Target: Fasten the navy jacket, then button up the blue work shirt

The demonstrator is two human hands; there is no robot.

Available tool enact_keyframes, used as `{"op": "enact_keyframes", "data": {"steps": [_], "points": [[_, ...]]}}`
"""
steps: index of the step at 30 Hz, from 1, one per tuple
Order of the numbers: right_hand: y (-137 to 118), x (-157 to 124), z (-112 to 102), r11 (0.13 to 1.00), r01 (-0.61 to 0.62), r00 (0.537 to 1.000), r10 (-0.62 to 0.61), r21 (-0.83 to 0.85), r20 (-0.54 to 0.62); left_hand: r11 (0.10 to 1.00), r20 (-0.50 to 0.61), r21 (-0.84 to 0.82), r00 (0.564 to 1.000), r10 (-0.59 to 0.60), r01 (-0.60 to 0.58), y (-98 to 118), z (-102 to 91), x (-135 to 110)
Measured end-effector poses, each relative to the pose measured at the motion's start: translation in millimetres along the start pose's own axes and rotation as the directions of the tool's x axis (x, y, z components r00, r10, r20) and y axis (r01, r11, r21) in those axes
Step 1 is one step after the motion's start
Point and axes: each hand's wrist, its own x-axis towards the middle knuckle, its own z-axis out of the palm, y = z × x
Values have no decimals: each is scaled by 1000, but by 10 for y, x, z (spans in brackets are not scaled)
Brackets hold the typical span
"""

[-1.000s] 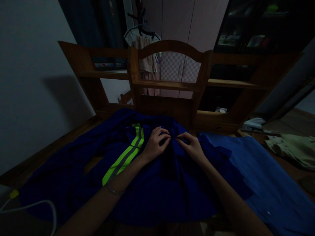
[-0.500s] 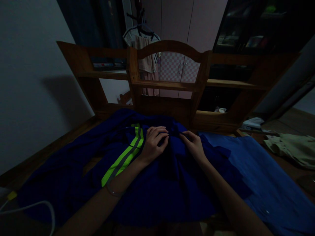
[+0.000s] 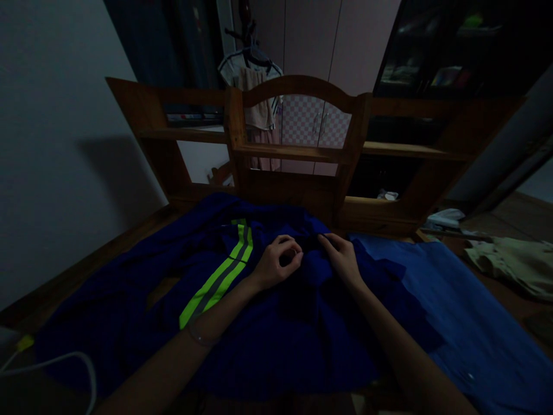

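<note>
Deep blue cloth fills most of my head view: the garment (image 3: pixel 268 351), spread wide and creased, lies just in front of the wooden shelf unit and serves as my landmark; off its lower left corner I see a white cable (image 3: pixel 88 366) curving near its edge; on the garment's left half runs a yellow-green reflective stripe (image 3: pixel 216 282), flat enough to read as laid out.

Right of that stripe, over the garment's upper middle, I have the left hand (image 3: pixel 279 264), thumb and forefinger curled into a ring with the tips together or nearly so; I cannot tell whether cloth is caught there. Just beyond, the right hand (image 3: pixel 343 259) pinches a dark edge of the garment; the two hands are near each other, not touching.

Beyond the garment's right edge lies a lighter blue cloth (image 3: pixel 458 300), untouched by either hand; farther right, a pale cloth (image 3: pixel 514 265).

I judge the spreading done, the garment unfolded, and the close fingerwork unfinished; how much of it remains, the dimness hides from me.
</note>
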Motion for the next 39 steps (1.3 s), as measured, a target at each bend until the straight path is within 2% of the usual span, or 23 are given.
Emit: {"op": "enact_keyframes", "data": {"steps": [4,8,10,14,17,20,22,24,26,29,31,34,35,37,39], "points": [[18,2,13,1000,-1,1000,1,-1,18,999,114,43,993,-6,1,45,-1,11],[37,16,35,998,2,995,-8,60,95,997,215,78,977,-11,-6,14,21,-6],[41,20,46,996,-8,992,-3,87,123,994,217,100,976,18,-41,-40,50,-20],[25,10,54,999,-28,996,26,32,81,970,226,164,964,141,-180,-109,81,-27],[-16,-2,40,999,-19,998,17,31,58,920,201,274,952,229,-279,-74,65,-6],[-90,-13,14,994,6,1000,-8,111,22,857,165,389,941,296,-338,-30,58,11],[-156,-23,-3,979,-38,997,24,201,69,839,206,393,925,319,-376,-36,71,9],[-231,-37,-15,948,-110,984,60,299,170,854,273,346,913,304,-388,-68,89,-2],[-307,-49,-25,923,-134,970,48,361,237,898,298,281,920,253,-338,-100,93,-14],[-420,-45,-70,925,-92,968,-4,370,251,967,279,193,954,111,-169,-97,71,-21],[-482,-18,-155,930,-60,972,-29,362,235,986,288,157,958,8,-56,-69,61,-20],[-499,56,-397,953,-18,983,-39,303,180,989,268,138,959,-93,57,-56,94,-17],[-472,86,-499,972,-1,988,-35,236,148,987,252,137,961,-112,79,-68,115,-16],[-367,141,-700,1000,31,999,-30,-7,38,983,210,150,968,-137,107,-116,156,-11],[-228,183,-851,942,32,987,-82,-333,-137,975,151,176,975,-160,133,-179,173,2]]}}
